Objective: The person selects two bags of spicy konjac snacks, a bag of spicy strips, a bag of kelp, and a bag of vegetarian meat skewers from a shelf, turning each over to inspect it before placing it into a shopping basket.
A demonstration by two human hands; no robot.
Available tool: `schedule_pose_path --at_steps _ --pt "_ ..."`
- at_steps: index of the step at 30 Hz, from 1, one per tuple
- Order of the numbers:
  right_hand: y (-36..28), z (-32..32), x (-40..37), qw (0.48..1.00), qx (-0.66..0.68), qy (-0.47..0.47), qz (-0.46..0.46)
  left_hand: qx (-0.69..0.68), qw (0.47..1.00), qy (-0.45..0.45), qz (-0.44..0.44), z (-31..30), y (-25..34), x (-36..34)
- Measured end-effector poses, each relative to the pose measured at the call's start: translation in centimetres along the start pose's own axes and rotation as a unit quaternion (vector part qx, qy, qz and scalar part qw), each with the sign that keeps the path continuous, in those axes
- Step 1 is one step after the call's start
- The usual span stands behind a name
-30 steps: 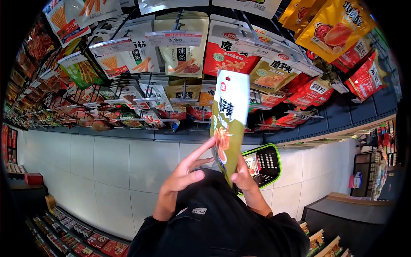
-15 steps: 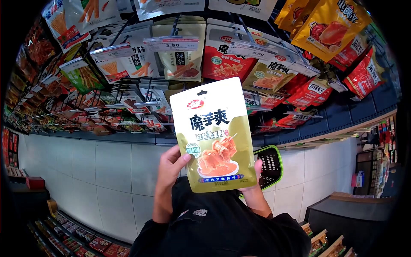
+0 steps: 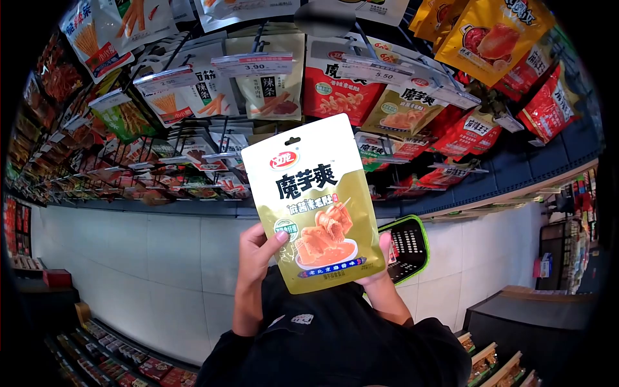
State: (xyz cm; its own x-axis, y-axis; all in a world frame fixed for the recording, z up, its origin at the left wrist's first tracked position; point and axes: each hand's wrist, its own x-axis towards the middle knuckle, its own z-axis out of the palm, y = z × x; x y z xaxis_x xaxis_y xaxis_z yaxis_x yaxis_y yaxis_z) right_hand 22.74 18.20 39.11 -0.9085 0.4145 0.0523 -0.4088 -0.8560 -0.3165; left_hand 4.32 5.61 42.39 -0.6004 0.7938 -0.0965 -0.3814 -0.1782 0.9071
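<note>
"Swung round from nearly edge-on a second ago, the pouch (image 3: 322, 222) shows its broad face now, doesn't it?"

"Yes, and since half a second ago it has edged a little left and leans slightly more. What can you read?"

"卫龙 in the red oval, 魔芋爽 in big black characters, 麻酱素毛肚 below, and 老北京麻酱味 on a blue band (the smallest print beats me). Price tags behind say 3.90 (image 3: 255, 67) and 5.50 (image 3: 380, 75)."

"Which way does it point?"

"Hang-hole end toward the racks (image 3: 245, 145), leaning left; the long axis slants down and right to the wearer's dark clothing (image 3: 329, 342)."

"And its looks?"

"Glossy, white above, olive-gold below, with a picture of skewered food over a white bowl."

"Who has it?"

"Both hands, above the pale floor (image 3: 174, 251), near the green-rimmed basket (image 3: 416, 248). The left hand (image 3: 256, 251) clamps the left edge, thumb in front; the right hand (image 3: 380, 267) clamps the right edge (its other fingers are hidden behind)."
</note>
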Motion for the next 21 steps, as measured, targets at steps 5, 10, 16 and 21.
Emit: schedule_pose_path --at_steps 5,10,16,21 --pt "0.1 -1.1 -0.4 0.999 0.033 -0.001 0.032 -0.026 1.000 -0.003 -0.016 -1.2 -0.1 -0.5" --pt "-0.3 -2.8 -1.8 0.998 -0.011 0.024 0.052 -0.029 0.998 0.022 -0.041 1.4 0.0 0.1" --pt "-3.8 -3.7 -4.2 0.989 0.115 0.095 0.007 0.098 0.986 -0.011 -0.133 5.8 -2.5 1.7" --pt "-6.5 -6.8 -9.6 0.961 0.222 0.144 -0.086 0.144 0.965 -0.063 -0.208 12.2 -7.6 4.9"
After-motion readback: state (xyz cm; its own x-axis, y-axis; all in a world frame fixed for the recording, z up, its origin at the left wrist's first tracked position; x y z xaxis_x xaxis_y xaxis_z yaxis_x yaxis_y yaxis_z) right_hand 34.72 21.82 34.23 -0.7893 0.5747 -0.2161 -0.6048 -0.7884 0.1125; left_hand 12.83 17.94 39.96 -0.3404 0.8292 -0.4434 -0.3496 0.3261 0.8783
